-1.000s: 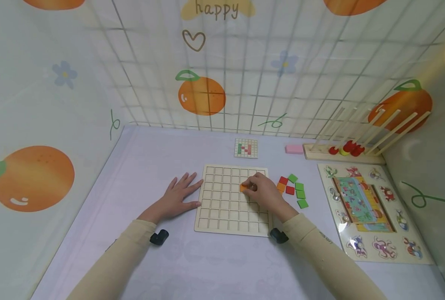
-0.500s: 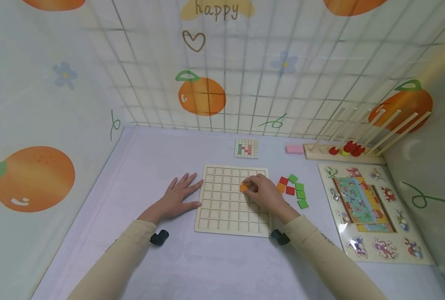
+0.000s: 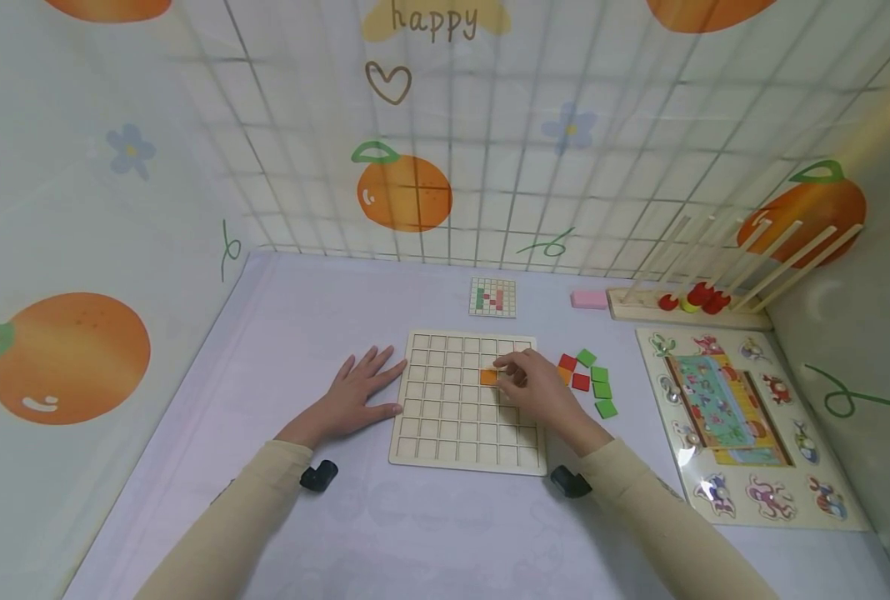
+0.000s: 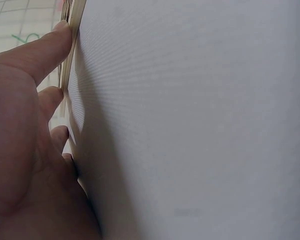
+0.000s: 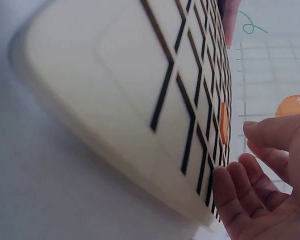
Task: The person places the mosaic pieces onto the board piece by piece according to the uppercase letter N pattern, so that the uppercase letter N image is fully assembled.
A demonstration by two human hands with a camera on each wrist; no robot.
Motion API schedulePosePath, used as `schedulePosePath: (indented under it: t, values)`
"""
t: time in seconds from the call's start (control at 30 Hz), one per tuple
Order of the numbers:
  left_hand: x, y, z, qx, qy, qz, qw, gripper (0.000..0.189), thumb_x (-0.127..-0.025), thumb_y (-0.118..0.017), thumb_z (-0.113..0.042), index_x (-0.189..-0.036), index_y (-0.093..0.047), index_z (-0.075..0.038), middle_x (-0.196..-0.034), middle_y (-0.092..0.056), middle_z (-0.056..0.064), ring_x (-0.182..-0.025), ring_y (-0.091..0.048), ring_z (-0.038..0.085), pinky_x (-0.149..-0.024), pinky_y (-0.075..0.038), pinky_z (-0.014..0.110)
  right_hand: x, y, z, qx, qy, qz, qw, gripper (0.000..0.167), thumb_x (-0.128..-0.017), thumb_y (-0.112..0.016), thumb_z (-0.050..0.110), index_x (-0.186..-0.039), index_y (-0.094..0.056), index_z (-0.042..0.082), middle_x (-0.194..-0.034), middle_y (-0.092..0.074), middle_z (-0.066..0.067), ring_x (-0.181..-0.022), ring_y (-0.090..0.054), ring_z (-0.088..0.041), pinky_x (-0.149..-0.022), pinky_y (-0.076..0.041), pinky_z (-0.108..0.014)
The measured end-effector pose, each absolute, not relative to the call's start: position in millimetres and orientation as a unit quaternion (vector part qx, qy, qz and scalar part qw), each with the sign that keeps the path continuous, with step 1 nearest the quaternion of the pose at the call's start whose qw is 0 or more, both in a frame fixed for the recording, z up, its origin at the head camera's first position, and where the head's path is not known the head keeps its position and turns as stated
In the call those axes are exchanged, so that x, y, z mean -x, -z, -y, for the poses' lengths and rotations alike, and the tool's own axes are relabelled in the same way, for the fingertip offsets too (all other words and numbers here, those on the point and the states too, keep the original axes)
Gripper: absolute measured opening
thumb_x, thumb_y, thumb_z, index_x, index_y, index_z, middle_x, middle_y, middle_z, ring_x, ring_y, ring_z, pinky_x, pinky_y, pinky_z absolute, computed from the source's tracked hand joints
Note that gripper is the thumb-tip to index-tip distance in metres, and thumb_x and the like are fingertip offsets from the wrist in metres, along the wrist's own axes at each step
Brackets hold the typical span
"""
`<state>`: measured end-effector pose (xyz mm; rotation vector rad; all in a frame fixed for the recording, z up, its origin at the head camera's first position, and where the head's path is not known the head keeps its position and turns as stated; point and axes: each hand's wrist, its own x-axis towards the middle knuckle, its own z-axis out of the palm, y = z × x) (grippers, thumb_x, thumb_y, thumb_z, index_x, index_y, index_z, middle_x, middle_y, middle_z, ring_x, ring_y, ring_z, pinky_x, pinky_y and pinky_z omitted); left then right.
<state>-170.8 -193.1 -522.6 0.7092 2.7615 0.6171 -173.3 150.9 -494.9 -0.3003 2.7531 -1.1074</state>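
Observation:
A square wooden grid board (image 3: 439,426) lies in the middle of the table. One orange tile (image 3: 487,377) sits in a cell of it; the right wrist view shows that orange tile (image 5: 224,123) level among the slots. My right hand (image 3: 541,390) hovers over the board's right side, fingertips just beside the tile, thumb and fingers apart and holding nothing. On the left, my left hand (image 3: 352,393) rests with spread fingers, its thumb and fingertips at the board's left edge. Red tiles (image 3: 581,382), green tiles (image 3: 601,389) and an orange one lie loose to the right.
A small pattern card (image 3: 493,297) lies behind the board. Farther right are a pink block (image 3: 589,299), a wooden peg rack (image 3: 685,310) with upright rods, and a picture puzzle board (image 3: 775,467). Printed cloth walls (image 3: 302,192) close off the back and sides.
My right hand has let go of the orange tile and drawn slightly back to the right, so more of the tile shows. The left hand has stayed still.

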Motion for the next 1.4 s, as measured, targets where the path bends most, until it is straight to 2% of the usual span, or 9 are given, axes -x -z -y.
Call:
schedulePosePath:
  t: [0.43, 0.97, 1.4]
  values:
    - [169, 518, 192, -0.240, -0.211, -0.941, 0.115, 0.078, -0.097, -0.063, -0.054, -0.162, -0.031, -0.023, -0.170, -0.013, 0.008, -0.157, -0.004, 0.033, -0.124, 0.002, 0.058, 162, 489, -169, 0.070, 0.351, -0.930, 0.080, 0.029, -0.094, -0.074, 0.023, -0.122, -0.071, 0.015, -0.103, -0.062, -0.001, -0.093, -0.061, -0.020, -0.078, -0.058, -0.033]
    - [168, 517, 191, -0.241, -0.211, -0.940, 0.115, 0.078, -0.097, -0.062, -0.053, -0.162, -0.031, -0.023, -0.170, -0.014, 0.008, -0.157, -0.004, 0.034, -0.124, 0.001, 0.059, 152, 493, -203, 0.095, 0.364, -0.926, 0.045, 0.029, -0.093, -0.075, 0.012, -0.121, -0.070, 0.007, -0.100, -0.065, -0.005, -0.090, -0.062, -0.021, -0.082, -0.055, -0.038]
    - [168, 515, 191, -0.241, -0.216, -0.939, 0.117, 0.078, -0.097, -0.064, -0.052, -0.161, -0.031, -0.022, -0.170, -0.014, 0.009, -0.157, -0.004, 0.034, -0.124, 0.002, 0.059, 148, 493, -219, 0.049, 0.340, -0.937, 0.057, 0.032, -0.093, -0.075, 0.013, -0.124, -0.068, 0.007, -0.105, -0.068, -0.007, -0.085, -0.062, -0.020, -0.070, -0.055, -0.030]
